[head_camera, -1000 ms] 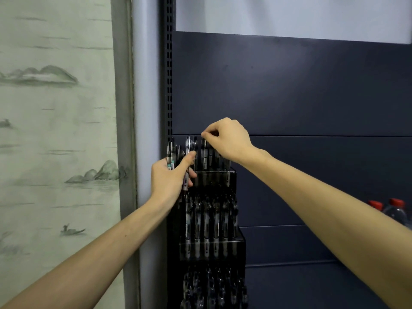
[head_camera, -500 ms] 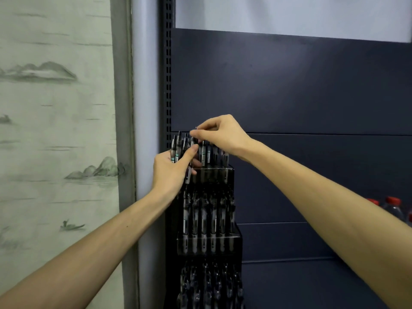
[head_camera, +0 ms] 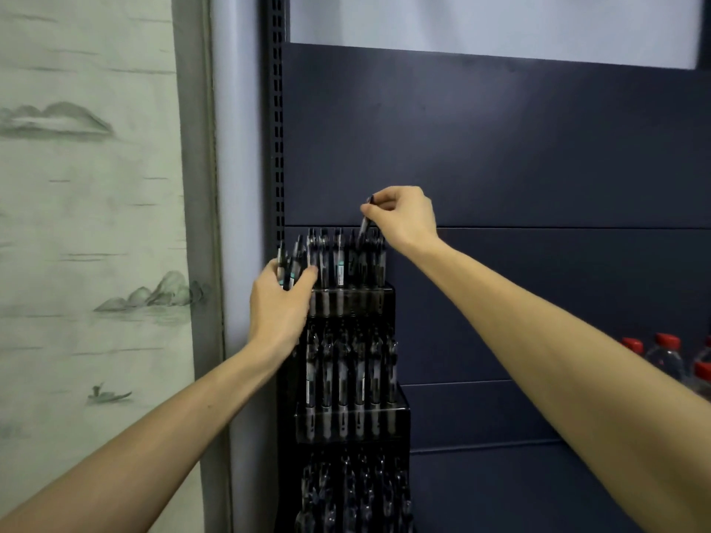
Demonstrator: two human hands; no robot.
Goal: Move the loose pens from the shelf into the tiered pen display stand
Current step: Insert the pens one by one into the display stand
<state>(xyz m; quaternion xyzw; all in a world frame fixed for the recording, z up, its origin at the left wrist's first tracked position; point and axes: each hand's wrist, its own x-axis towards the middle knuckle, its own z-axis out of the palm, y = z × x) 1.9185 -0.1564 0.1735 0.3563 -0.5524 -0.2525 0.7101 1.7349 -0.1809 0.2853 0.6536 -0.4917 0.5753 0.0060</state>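
Both bare forearms are reaching up from the lower corners of the frame toward its centre. The left hand (head_camera: 277,305) is sitting just left of centre, back to the camera, its fingers curling round a few pens (head_camera: 287,265). The right hand (head_camera: 404,219) is hovering higher, slightly above centre, wrist bent down, its thumb and fingertips pinching one pen (head_camera: 364,225) by its top.

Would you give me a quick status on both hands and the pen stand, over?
Right hand pinches one pen above the stand's top tier. Left hand grips a few spare pens beside it. Top row nearly full; nothing blocking.
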